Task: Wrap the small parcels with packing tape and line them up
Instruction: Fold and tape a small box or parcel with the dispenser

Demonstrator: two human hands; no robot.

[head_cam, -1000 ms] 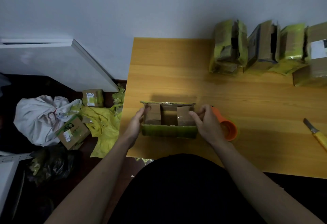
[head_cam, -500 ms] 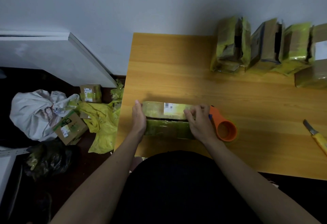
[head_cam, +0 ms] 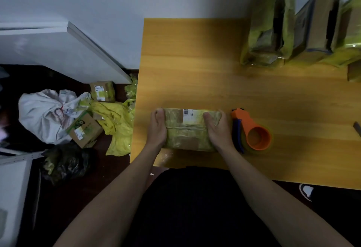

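A small cardboard parcel (head_cam: 187, 129) covered in yellow-green tape lies near the front left of the wooden table (head_cam: 195, 71), its white barcode label facing up. My left hand (head_cam: 157, 127) grips its left end, and my right hand (head_cam: 218, 129) grips its right end with the thumb on top. An orange tape dispenser (head_cam: 252, 131) with a roll of tape lies just right of my right hand. Several taped parcels (head_cam: 273, 32) stand in a row along the back right of the table.
A knife tip (head_cam: 357, 127) shows at the right edge. On the floor left of the table lie small boxes (head_cam: 84, 129), a white bag (head_cam: 45, 114), yellow wrapping (head_cam: 117, 127) and a black bag (head_cam: 66, 162). A white board (head_cam: 58, 51) leans on the wall.
The parcel has been rolled toward me from its open side to the labelled face on top. Both hands have shifted onto its ends.
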